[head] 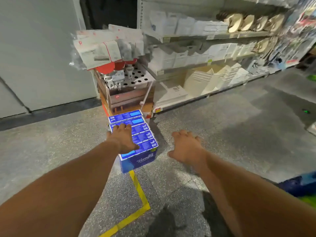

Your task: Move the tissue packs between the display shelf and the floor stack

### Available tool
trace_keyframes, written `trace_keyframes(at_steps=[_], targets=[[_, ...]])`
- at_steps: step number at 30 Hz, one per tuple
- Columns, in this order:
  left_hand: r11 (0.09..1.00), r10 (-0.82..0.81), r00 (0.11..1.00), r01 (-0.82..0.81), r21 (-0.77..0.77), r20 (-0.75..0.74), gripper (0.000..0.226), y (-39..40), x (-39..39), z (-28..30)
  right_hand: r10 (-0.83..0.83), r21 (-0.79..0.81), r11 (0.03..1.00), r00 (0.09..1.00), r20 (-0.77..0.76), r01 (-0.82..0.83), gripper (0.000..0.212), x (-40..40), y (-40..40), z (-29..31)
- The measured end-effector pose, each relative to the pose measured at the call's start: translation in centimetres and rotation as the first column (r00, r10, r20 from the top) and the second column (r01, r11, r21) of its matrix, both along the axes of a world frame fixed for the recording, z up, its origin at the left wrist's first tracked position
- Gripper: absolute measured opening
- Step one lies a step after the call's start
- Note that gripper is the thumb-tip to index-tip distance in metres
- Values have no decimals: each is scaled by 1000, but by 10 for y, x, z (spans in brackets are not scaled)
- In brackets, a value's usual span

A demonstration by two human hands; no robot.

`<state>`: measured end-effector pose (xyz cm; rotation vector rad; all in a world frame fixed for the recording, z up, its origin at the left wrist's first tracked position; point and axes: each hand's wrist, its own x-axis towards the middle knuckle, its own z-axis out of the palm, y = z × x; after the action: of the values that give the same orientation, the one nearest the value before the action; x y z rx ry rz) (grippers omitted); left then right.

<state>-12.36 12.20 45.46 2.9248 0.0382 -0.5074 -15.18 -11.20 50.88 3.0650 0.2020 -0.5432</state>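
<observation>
Left grip: left hand [124, 136] lies flat, fingers spread wide, on top of the tissue packs [135, 134], holding nothing.
Right grip: right hand [185, 146] hovers spread beside the stack, apart from it.
Stack axis: floor [222, 134] row runs away toward the display stand [125, 93].
In the way: nothing between hands and packs.

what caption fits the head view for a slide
Left hand rests on the floor stack of blue Tempo tissue packs while the open right hand hovers beside it.
</observation>
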Motion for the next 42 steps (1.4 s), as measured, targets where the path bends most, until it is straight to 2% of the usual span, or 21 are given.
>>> trace_keyframes(at_steps=[4, 8, 13, 17, 23, 31, 36, 39, 42], targets=[[983, 183, 983, -183, 19, -17, 102, -28, 15, -20, 185, -20, 982, 981, -63, -187, 74, 59, -35, -35], [927, 375, 926, -373, 45, -47, 97, -80, 14, -38, 338, 26, 941, 933, -121, -337, 78, 108, -78, -60], [888, 459, 881, -455, 63, -114, 97, -148, 15, -50, 456, 51, 889, 872, -178, -454, 78, 156, -125, -73], [867, 498, 860, -488, 104, -110, 101, -158, 29, -61, 492, 98, 871, 851, -183, -482, 77, 189, -134, -91], [855, 518, 843, -505, 117, -147, 100, -148, 52, -85, 504, 86, 863, 833, -229, -498, 77, 208, -131, -119], [898, 440, 874, -425, 114, -206, 100, -89, 103, -142, 396, 80, 918, 883, -251, -389, 78, 249, -88, -152], [917, 399, 883, -383, 111, -246, 103, -42, 148, -216, 330, 124, 944, 901, -283, -307, 81, 287, -29, -226], [920, 391, 891, -384, 74, -232, 102, -24, 178, -274, 342, 120, 939, 897, -279, -321, 77, 309, 2, -288], [920, 392, 896, -388, 62, -210, 103, -17, 205, -343, 351, 129, 936, 891, -287, -327, 82, 328, 21, -362]])
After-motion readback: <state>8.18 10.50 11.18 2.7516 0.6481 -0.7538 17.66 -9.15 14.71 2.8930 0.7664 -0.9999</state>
